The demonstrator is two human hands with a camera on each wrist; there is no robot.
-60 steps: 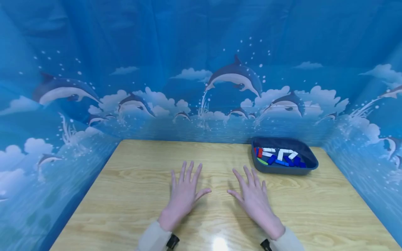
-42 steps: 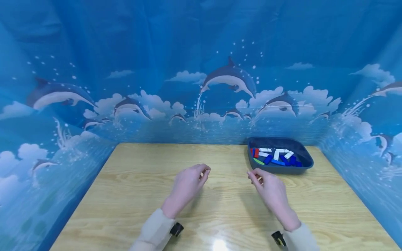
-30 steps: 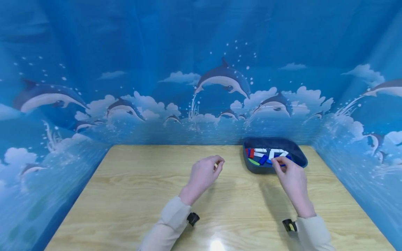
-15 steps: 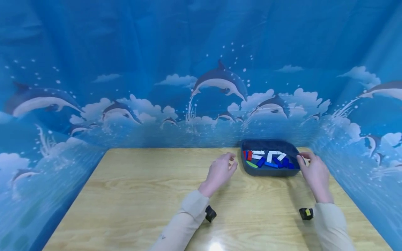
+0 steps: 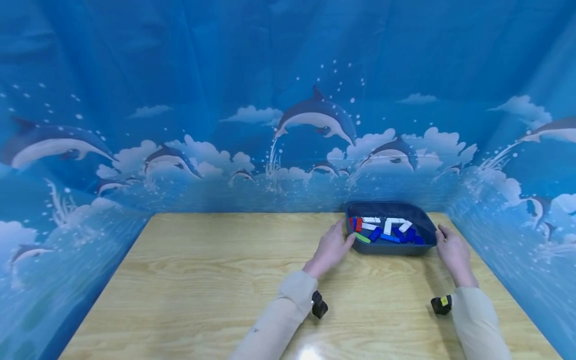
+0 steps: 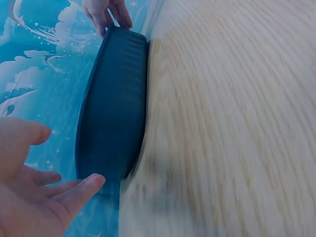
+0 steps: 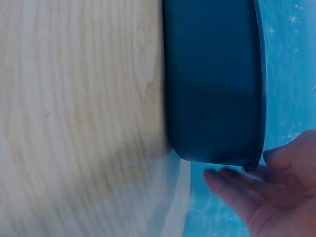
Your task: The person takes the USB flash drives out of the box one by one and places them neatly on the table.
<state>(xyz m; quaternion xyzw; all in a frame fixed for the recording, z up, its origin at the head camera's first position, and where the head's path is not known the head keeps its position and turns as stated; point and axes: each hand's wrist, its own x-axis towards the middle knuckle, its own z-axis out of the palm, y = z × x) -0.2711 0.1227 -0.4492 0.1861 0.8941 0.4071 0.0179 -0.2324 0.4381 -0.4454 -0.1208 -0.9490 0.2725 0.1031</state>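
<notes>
A dark blue-grey plastic bin [image 5: 391, 248] stands at the back right of the table with several small blocks in it. My left hand [image 5: 330, 251] is at its left end; in the left wrist view, the thumb and fingers [image 6: 74, 196] are spread beside the bin's near end. At the opposite end is my right hand [image 5: 454, 257]. Its thumb [image 7: 279, 157] is by the rim and its fingers are below, outside the end wall, with a small gap showing. Firm contact cannot be made out for either hand.
White blocks [image 5: 371, 220], dark blue blocks [image 5: 411, 235], a red block [image 5: 358, 224] and a green piece [image 5: 362, 238] lie in the bin. The wood-grain table [image 5: 216, 280] backs onto a blue dolphin-print curtain [image 5: 252, 60].
From spread palms-down over the table, both hands have moved right and forward to the bin's two ends. Most recently the left hand has reached the left end. The blocks look undisturbed.
</notes>
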